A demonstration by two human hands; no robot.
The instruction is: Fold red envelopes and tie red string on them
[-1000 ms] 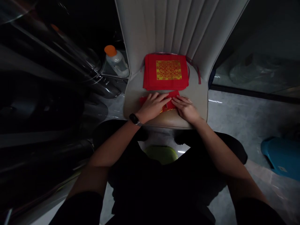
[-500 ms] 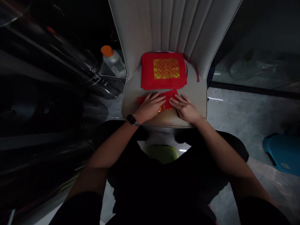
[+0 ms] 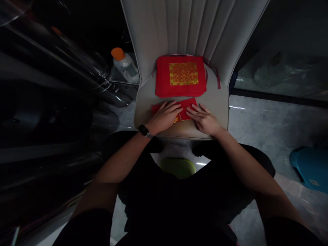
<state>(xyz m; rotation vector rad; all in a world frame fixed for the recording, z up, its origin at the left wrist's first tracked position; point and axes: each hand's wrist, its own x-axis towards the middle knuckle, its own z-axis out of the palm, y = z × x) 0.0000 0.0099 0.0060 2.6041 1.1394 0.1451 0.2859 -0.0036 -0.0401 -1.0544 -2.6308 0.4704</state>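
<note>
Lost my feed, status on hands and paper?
Left hand and right hand flat, pressing folded red paper on chair seat. Red stack behind, apart. Nothing obstructing.

head cam | worn on head | looks forward-down, steep | chair seat [image 3: 217, 102] near, centred

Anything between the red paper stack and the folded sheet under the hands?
Nothing: head view shows only a bare strip of chair seat between stack and folded sheet.

A paper stack [image 3: 181, 76] lies on the chair seat [image 3: 217, 102], a bottle [image 3: 124, 65] to its left.
</note>
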